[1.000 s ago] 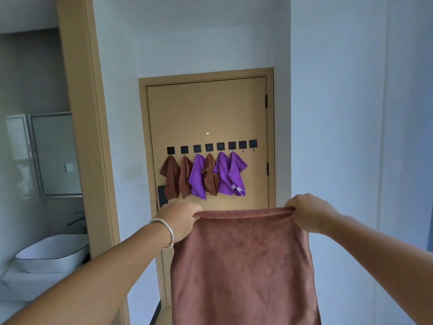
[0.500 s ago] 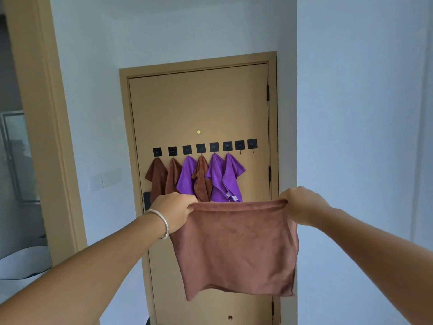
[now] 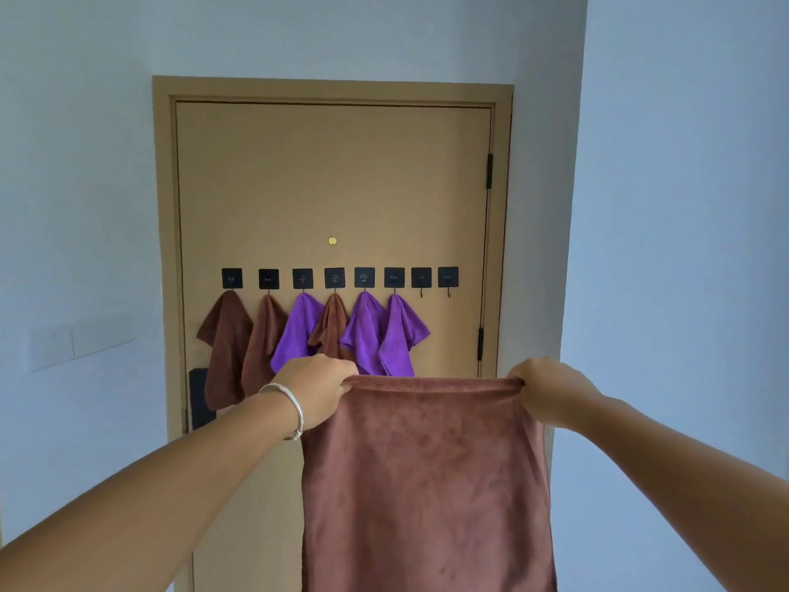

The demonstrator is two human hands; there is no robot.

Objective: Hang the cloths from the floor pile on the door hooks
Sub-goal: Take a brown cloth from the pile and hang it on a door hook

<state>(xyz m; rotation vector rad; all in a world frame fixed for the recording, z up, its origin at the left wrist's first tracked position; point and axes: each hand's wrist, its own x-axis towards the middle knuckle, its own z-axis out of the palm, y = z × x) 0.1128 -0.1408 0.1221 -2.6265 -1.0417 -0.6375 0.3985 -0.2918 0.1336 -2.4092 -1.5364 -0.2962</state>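
Gripped the top corners of a brown cloth [image 3: 427, 476]: left hand [image 3: 318, 395] curled round the left corner, right hand [image 3: 548, 390] curled round the right, hands well apart with the top edge stretched taut between them. Held up in front of the tan door [image 3: 333, 181], cloth hanging flat below. Behind, eight black hooks [image 3: 334, 278] in a row; first six from the left already bearing brown and purple cloths [image 3: 363, 331], last two bare

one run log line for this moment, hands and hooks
left hand: grips brown cloth corner | right hand: grips other corner | hooks: six filled, two right hooks free
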